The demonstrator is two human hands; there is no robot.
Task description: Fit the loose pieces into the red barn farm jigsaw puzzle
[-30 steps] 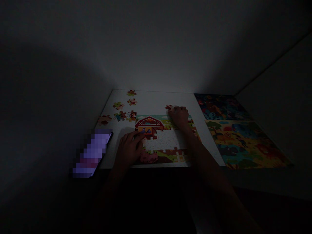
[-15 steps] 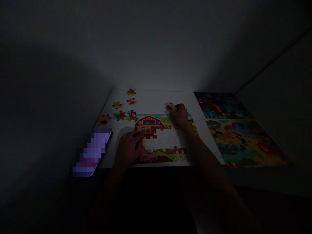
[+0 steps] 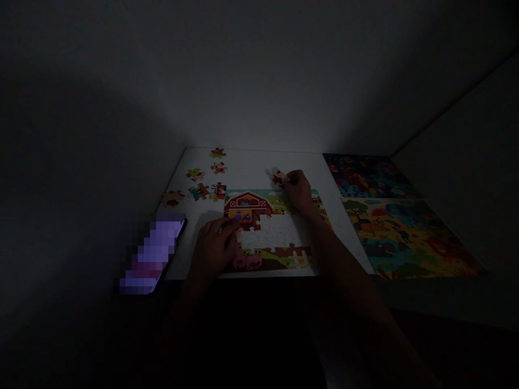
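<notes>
A partly assembled farm jigsaw puzzle [image 3: 248, 202] with a red barn lies on the white board, with a pale gap across its middle. My right hand [image 3: 299, 189] pinches a pink and brown puzzle piece [image 3: 279, 178] just beyond the puzzle's far edge. The piece looks raised, with a shadow at its left. My left hand [image 3: 214, 243] lies over the puzzle's left side, fingers stretched toward the barn and nothing seen in them. It covers part of the left edge near a pink pig [image 3: 248, 261].
Several loose puzzle pieces [image 3: 198, 192] are spread at the board's far left. A lit phone [image 3: 156, 254], its screen pixelated, lies at the left edge. Two finished animal pictures, one dark [image 3: 365, 175] and one yellow [image 3: 405, 237], lie at the right. A wall stands behind.
My right hand has shifted slightly left with the puzzle piece, and the piece has turned a little. My left hand stays in place.
</notes>
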